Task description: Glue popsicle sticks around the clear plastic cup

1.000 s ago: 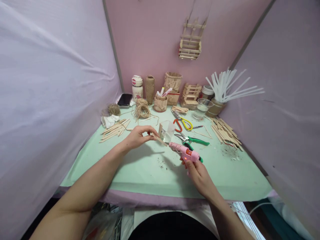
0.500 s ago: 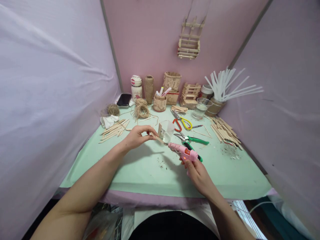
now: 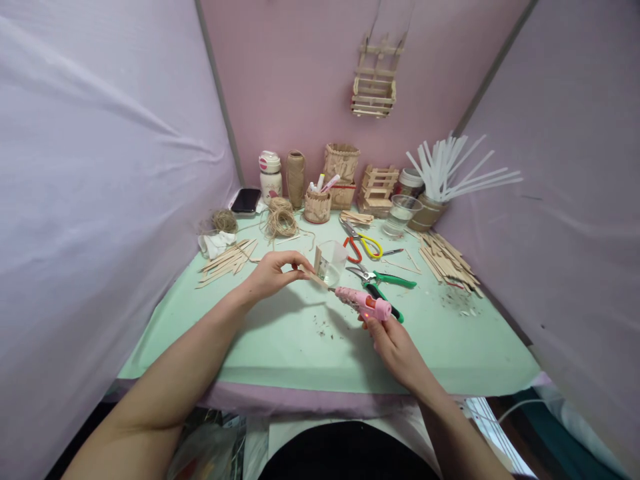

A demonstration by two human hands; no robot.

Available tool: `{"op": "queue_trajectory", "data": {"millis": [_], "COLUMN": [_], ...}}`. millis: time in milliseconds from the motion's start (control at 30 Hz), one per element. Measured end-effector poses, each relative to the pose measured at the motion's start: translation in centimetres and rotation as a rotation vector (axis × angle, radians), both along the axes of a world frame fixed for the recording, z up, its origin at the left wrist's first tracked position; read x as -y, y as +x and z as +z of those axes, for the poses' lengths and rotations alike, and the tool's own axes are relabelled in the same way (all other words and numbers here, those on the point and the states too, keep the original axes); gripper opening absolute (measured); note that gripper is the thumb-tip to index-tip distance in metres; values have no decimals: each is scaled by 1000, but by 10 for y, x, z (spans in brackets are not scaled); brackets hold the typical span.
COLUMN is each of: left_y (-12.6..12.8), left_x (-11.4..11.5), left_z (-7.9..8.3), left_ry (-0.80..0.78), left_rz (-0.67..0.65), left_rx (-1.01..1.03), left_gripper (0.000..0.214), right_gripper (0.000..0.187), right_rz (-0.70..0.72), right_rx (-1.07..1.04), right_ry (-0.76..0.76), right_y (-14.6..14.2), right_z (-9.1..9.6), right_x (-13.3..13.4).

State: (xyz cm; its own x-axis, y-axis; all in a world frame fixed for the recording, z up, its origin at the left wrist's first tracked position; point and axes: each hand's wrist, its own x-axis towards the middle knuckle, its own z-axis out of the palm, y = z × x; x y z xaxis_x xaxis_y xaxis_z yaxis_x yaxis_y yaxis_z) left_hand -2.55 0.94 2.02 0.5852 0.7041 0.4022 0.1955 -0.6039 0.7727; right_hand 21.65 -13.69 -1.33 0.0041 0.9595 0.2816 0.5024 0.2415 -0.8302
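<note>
My left hand (image 3: 273,273) pinches a flat wooden stick (image 3: 314,278) and holds it out over the green mat (image 3: 280,333). My right hand (image 3: 393,343) grips a pink glue gun (image 3: 363,303), its nozzle touching the stick's far end. Just behind the stick stands a clear plastic cup (image 3: 331,261) with a wooden stick leaning against its left side.
Green-handled cutters (image 3: 385,280) and red and yellow scissors (image 3: 361,243) lie behind the gun. Piles of wooden sticks sit at the left (image 3: 227,259) and right (image 3: 447,260). Twine (image 3: 281,219), a phone (image 3: 247,199), stick-built holders (image 3: 342,167) and a jar of white sticks (image 3: 440,183) line the back.
Both hands hold their grips; the glue gun and stick stay together. The view has shifted slightly, nothing else has moved.
</note>
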Motion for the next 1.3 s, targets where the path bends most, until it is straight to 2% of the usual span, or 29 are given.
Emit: {"op": "queue_trajectory", "data": {"millis": [100,233,333,400,467,567,700,767,833,900,967,1033,1100,1167,1300], "left_y": [0,1,2,3,3,4,4,5,5,7,10,13,14,15,18], "left_x": [-1,-1,-1,0,1,2,2,2,2,4,7,10,14,16,20], "left_z": [0,0,0,-1,-1,-2,-4,-5,-8,-12,-16,-19,-20,-21,-22], "left_ry": [-4,-4,-2,7,19,47,122,185,264,343,410,453,464,471,502], "left_rz": [10,31,62,75,72,56,50,46,46,56,76,101,136,162,179], "left_rx": [7,13,-7,-33,-68,-108,-108,-113,-131,-152,-162,-167,-179,-191,-201], "left_gripper": [10,12,13,14,14,14,19,23,26,30,37,47,58,65,72], "right_gripper": [40,39,35,33,33,36,40,42,43,40,33,27,23,22,19], "right_rz": [-27,-243,-422,-488,-515,-508,-454,-446,-468,-478,-400,-250,-128,-98,-126], "right_rx": [151,515,885,1097,1224,1259,1166,1138,1124,1020,773,584,535,542,607], "right_ry": [49,66,2,-70,-165,-328,-531,-565,-462,-222,63,273,380,429,445], "right_y": [8,36,67,88,105,120,125,124,117,100,70,32,-5,-33,-59], "right_z": [2,6,6,4,0,-4,-7,-2,10,27,45,59,63,60,44], "right_x": [2,8,13,17,19,21,18,17,15,10,0,-15,-32,-49,-73]}}
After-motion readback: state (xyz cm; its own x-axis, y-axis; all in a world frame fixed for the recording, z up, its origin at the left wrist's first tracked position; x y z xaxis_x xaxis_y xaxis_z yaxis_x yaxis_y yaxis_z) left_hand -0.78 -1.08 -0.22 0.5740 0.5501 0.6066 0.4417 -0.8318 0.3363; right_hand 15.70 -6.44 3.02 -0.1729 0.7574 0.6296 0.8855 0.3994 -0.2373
